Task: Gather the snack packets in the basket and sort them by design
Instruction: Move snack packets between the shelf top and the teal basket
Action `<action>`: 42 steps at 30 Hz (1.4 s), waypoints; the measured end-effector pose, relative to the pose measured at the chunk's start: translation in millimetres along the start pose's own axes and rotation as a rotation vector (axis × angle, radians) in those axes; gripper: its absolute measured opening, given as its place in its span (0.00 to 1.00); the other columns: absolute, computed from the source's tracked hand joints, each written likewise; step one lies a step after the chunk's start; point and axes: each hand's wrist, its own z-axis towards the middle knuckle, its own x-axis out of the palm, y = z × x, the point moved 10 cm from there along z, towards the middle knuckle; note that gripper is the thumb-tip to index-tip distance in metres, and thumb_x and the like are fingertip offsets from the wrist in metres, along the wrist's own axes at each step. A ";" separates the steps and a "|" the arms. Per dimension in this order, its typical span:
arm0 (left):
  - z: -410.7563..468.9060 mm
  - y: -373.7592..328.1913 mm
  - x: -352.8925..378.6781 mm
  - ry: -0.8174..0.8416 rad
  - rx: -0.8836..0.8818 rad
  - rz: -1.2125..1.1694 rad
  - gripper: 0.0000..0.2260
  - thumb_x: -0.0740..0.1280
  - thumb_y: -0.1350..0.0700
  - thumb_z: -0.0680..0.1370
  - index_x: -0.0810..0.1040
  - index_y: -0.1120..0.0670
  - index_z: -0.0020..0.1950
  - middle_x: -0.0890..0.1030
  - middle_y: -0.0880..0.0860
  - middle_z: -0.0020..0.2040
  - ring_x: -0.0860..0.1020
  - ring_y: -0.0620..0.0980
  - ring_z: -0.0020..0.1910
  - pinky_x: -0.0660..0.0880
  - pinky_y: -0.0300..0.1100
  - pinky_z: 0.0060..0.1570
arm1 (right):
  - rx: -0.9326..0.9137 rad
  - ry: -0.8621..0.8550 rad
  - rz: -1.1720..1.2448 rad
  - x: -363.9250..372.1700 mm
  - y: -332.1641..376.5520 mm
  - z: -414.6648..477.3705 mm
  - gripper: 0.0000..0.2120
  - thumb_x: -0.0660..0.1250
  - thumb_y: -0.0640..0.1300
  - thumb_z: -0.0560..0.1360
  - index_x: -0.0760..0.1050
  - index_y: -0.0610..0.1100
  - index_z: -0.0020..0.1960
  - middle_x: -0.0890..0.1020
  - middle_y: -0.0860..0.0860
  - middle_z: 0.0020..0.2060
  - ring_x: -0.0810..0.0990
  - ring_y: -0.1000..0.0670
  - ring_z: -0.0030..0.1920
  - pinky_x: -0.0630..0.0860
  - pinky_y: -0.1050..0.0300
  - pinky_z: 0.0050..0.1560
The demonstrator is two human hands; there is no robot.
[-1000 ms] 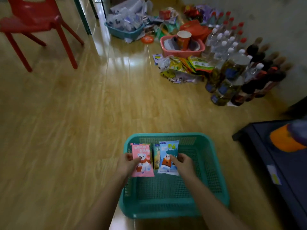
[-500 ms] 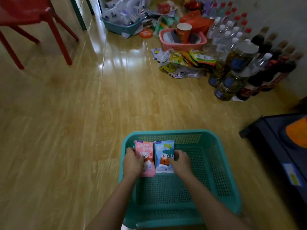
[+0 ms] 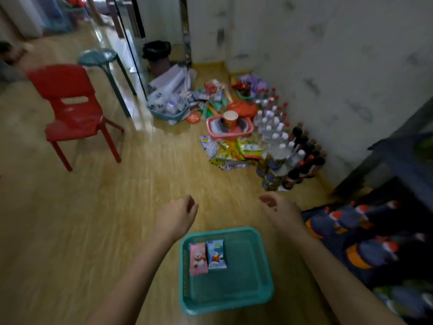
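Our fingers are loosely curled and hold nothing; the left hand point(image 3: 177, 214) and the right hand point(image 3: 282, 211) both hang in the air above the wooden plank floor point(image 3: 93, 219), just beyond the far rim of the teal perforated plastic basket point(image 3: 248, 299), and well apart from each other; motion blur keeps us from reading the fingertips more finely. In the basket's far-left corner lie two snack packets side by side and touching: a pink packet printed with a white bear point(image 3: 198, 259) on the left, a blue packet with a cartoon animal point(image 3: 216, 254) on the right; the rest of the basket floor is bare. We judge the sorting as begun, with one column per design started; what remains is likely the bulk of it, since a heap of yellow and green snack bags point(image 3: 234, 151) sits farther off on the floor, near the clear and dark bottles point(image 3: 281, 146) along the wall; whether those bags belong to the task we cannot tell.
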 end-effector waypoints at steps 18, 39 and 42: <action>-184.9 -352.4 -369.0 -0.233 0.677 0.071 0.10 0.58 0.48 0.79 0.75 0.52 0.48 0.81 0.51 0.43 0.79 0.53 0.41 0.77 0.50 0.37 | 0.200 -0.516 -0.214 -443.4 126.3 -340.4 0.12 0.60 0.50 0.78 0.73 0.51 0.60 0.78 0.55 0.55 0.76 0.52 0.54 0.75 0.57 0.48; -472.7 -624.1 -276.3 0.050 1.419 -0.129 0.06 0.64 0.47 0.76 0.76 0.48 0.47 0.79 0.45 0.39 0.79 0.48 0.40 0.75 0.44 0.35 | 0.933 -1.147 -0.269 -488.6 24.3 -817.0 0.12 0.63 0.52 0.76 0.75 0.54 0.58 0.78 0.59 0.51 0.78 0.55 0.54 0.76 0.57 0.49; -501.2 -659.1 -266.7 0.067 1.428 -0.200 0.05 0.65 0.49 0.75 0.77 0.49 0.47 0.79 0.45 0.40 0.79 0.48 0.41 0.76 0.45 0.38 | 0.921 -1.171 -0.275 -514.7 3.7 -840.9 0.11 0.64 0.51 0.75 0.76 0.52 0.57 0.79 0.59 0.50 0.78 0.56 0.54 0.76 0.57 0.49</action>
